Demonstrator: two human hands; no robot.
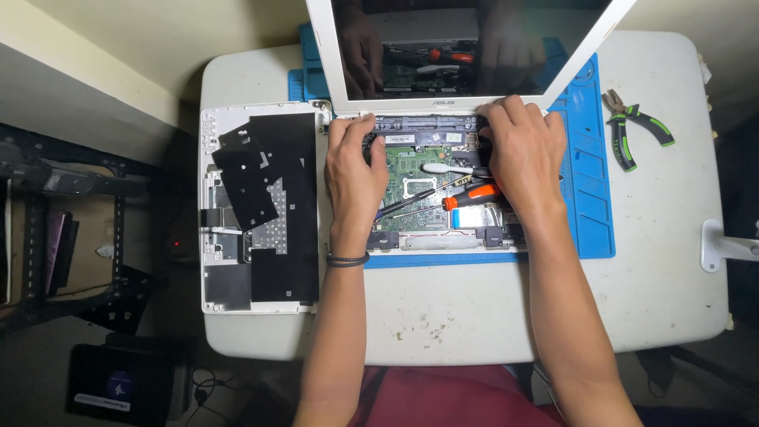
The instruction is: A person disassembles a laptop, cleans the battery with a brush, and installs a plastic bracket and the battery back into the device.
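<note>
An opened white laptop base lies on a blue mat, its green circuit board exposed and its screen tilted up at the back. A long black battery sits along the hinge edge. My left hand rests over the left part of the board, fingers bent down at the battery's left end. My right hand presses its fingertips at the battery's right end near the hinge. An orange-handled screwdriver and a white-handled tool lie on the board between my hands.
The removed white keyboard cover lies face down left of the laptop, covered with black film. Green-handled pliers rest on the white table at the right. A white bracket sits at the table's right edge. Dark shelving stands on the floor left.
</note>
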